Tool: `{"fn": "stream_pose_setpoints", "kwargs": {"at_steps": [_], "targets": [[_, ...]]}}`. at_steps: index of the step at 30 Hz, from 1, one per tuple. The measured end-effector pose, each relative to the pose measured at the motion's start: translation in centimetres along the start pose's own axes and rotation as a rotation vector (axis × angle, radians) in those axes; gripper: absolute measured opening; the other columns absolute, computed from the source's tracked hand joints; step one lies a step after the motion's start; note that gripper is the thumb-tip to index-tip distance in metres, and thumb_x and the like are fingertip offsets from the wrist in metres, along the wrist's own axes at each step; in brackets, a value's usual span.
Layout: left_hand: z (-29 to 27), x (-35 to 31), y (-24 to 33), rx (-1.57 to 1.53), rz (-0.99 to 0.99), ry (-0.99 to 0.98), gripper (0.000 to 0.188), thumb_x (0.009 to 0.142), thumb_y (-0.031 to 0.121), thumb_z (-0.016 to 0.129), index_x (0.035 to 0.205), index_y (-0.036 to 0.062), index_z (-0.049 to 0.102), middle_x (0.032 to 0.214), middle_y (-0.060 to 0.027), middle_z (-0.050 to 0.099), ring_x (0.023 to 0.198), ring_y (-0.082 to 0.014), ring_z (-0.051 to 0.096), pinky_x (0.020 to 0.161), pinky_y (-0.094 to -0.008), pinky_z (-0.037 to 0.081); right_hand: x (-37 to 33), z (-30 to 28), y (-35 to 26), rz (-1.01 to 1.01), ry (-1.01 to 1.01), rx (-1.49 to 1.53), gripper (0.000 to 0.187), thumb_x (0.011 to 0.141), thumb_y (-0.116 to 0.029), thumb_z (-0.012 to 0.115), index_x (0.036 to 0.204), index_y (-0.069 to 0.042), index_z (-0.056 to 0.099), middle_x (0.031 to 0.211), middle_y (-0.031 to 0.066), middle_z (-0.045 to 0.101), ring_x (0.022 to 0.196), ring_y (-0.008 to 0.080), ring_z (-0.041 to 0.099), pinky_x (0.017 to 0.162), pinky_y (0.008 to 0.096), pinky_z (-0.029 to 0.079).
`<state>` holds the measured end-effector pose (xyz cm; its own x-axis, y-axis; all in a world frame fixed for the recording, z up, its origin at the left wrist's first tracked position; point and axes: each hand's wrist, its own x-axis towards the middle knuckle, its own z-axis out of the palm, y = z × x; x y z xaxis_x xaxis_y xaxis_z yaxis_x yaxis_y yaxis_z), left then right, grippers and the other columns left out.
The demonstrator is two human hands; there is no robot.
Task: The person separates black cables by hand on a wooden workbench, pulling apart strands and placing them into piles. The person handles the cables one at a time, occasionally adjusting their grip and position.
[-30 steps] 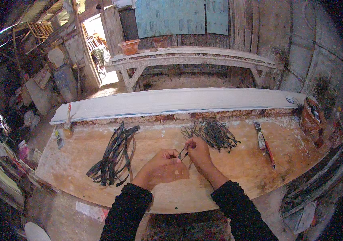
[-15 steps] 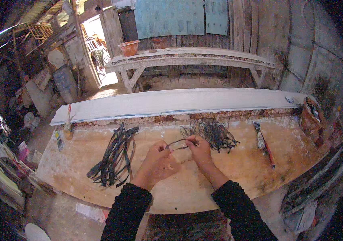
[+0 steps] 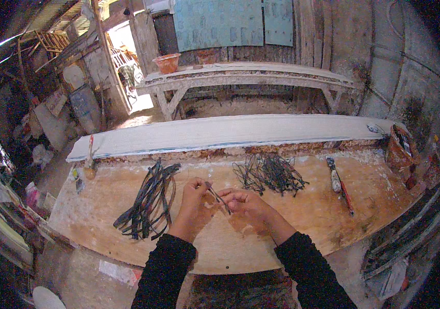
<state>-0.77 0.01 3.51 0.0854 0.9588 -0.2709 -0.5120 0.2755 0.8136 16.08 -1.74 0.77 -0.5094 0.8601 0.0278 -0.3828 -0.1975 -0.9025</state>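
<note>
Both my hands are close together above the middle of the wooden board [image 3: 220,247]. Between finger and thumb, my left hand [image 3: 195,198] pinches one end of a thin dark strip [image 3: 214,192]. My right hand [image 3: 248,208] grips the same strip lower down, so it slants short and doubled between them. A bundle of flat black strips [image 3: 150,201] lies to the left of my left hand. Beyond my right hand rests a tangled heap of thin, looped and knotted dark strips [image 3: 274,174].
A white-coated long plank [image 3: 230,131] runs along the board's far edge. At right lie a brush-like tool with a red handle [image 3: 341,188] and an orange-brown container [image 3: 400,147]. A small brush [image 3: 90,162] stands at left. Farther back, a bench [image 3: 246,77] carries an orange basin [image 3: 167,63].
My hands have drawn closer together and turned. The strip, held as an open loop across before, is now pulled narrow and slants down to the right.
</note>
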Motion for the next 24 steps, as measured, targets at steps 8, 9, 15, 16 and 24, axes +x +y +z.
{"fn": "stream_pose_setpoints", "kwargs": {"at_steps": [8, 9, 15, 16, 24], "targets": [[-1.4, 0.9, -0.7, 0.161, -0.012, -0.137, 0.012, 0.09, 0.018, 0.052, 0.087, 0.0073, 0.048, 0.07, -0.0033, 0.049, 0.063, -0.0156, 0.053, 0.06, -0.0366, 0.053, 0.6, -0.9, -0.1, -0.081, 0.068, -0.104, 0.013, 0.075, -0.009, 0.07, 0.083, -0.008, 0.059, 0.09, -0.0004, 0.058, 0.078, 0.0076, 0.053, 0.069, 0.0233, 0.042], [-1.4, 1.0, -0.9, 0.142, -0.014, -0.15, 0.011, 0.089, 0.017, 0.052, 0.086, 0.0073, 0.048, 0.069, -0.0035, 0.049, 0.062, -0.0154, 0.053, 0.059, -0.0362, 0.053, 0.8, -1.3, 0.2, -0.095, 0.083, -0.112, 0.014, 0.074, -0.009, 0.07, 0.083, -0.008, 0.059, 0.09, -0.0009, 0.058, 0.077, 0.0074, 0.053, 0.068, 0.0228, 0.042], [-1.7, 1.9, -1.4, 0.102, -0.015, -0.174, 0.012, 0.082, 0.01, 0.063, 0.08, 0.0065, 0.051, 0.064, -0.0031, 0.049, 0.051, -0.0148, 0.051, 0.051, -0.0372, 0.049, 1.5, -2.0, 1.3, -0.201, 0.253, -0.121, 0.015, 0.074, -0.002, 0.067, 0.084, -0.009, 0.058, 0.091, -0.0021, 0.056, 0.074, 0.0075, 0.051, 0.068, 0.0226, 0.041], [-1.9, 2.0, -1.5, 0.113, -0.002, -0.211, 0.012, 0.082, 0.01, 0.063, 0.081, 0.0062, 0.052, 0.065, -0.0037, 0.05, 0.053, -0.0154, 0.053, 0.052, -0.0375, 0.05, 1.7, -2.2, 1.7, -0.239, 0.292, -0.111, 0.015, 0.075, -0.002, 0.066, 0.084, -0.009, 0.058, 0.09, -0.0023, 0.056, 0.074, 0.0076, 0.051, 0.068, 0.0227, 0.041], [-0.7, -1.2, -1.3, 0.061, -0.338, -0.604, 0.015, 0.079, 0.008, 0.066, 0.082, 0.0046, 0.051, 0.072, -0.0066, 0.057, 0.072, -0.0204, 0.061, 0.066, -0.042, 0.053, 2.7, -3.8, 1.9, -0.362, 0.664, -0.481, 0.015, 0.086, -0.01, 0.055, 0.097, -0.006, 0.064, 0.07, -0.0018, 0.052, 0.07, 0.0094, 0.049, 0.07, 0.0247, 0.04]]}}
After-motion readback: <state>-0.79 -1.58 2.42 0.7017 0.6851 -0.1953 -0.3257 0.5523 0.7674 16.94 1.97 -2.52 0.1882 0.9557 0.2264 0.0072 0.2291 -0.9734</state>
